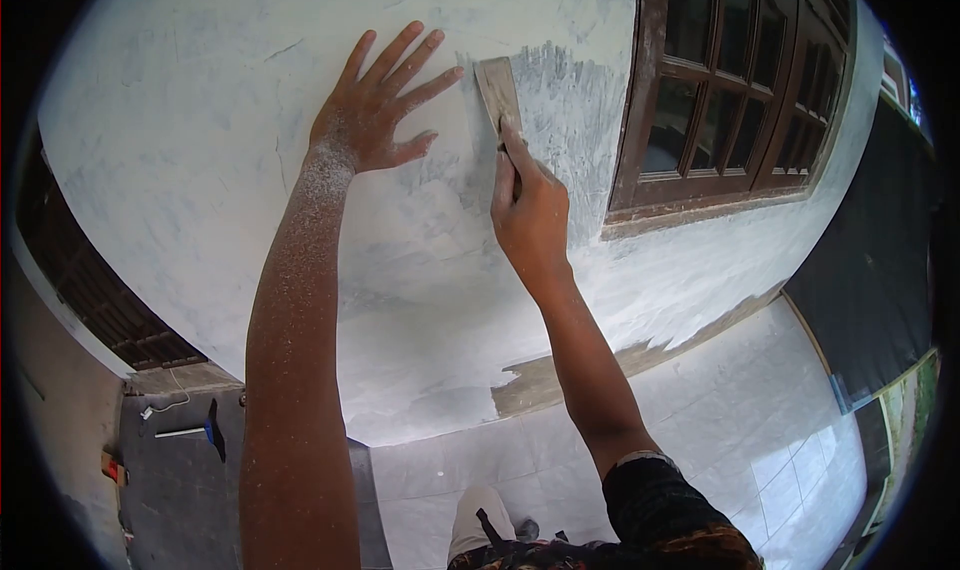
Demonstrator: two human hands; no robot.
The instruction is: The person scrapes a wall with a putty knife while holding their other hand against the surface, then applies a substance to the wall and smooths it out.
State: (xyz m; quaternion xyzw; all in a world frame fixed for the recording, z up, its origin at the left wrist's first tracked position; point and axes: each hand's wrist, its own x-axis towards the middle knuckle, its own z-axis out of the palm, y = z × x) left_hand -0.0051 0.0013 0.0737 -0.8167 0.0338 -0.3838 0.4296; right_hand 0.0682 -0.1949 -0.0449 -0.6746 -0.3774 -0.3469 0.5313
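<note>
My left hand [376, 110] rests against the white wall [420, 250] with its fingers spread and nothing in it. White dust covers its wrist and forearm. Beside it on the right, my right hand [530, 202] is closed round the handle of a putty knife [499, 90], the index finger stretched along the blade. The wide end of the blade points up at the wall surface, just right of my left fingertips. Grey, streaky patches [575, 100] show on the wall to the right of the blade.
A brown wooden window [700, 100] is on the right, a dark lattice frame [90, 260] on the left. Below are a pale tiled floor [700, 410], a blue-and-black tool [214, 430] and a white cable [170, 406]. Dark sheeting [870, 240] hangs at the far right.
</note>
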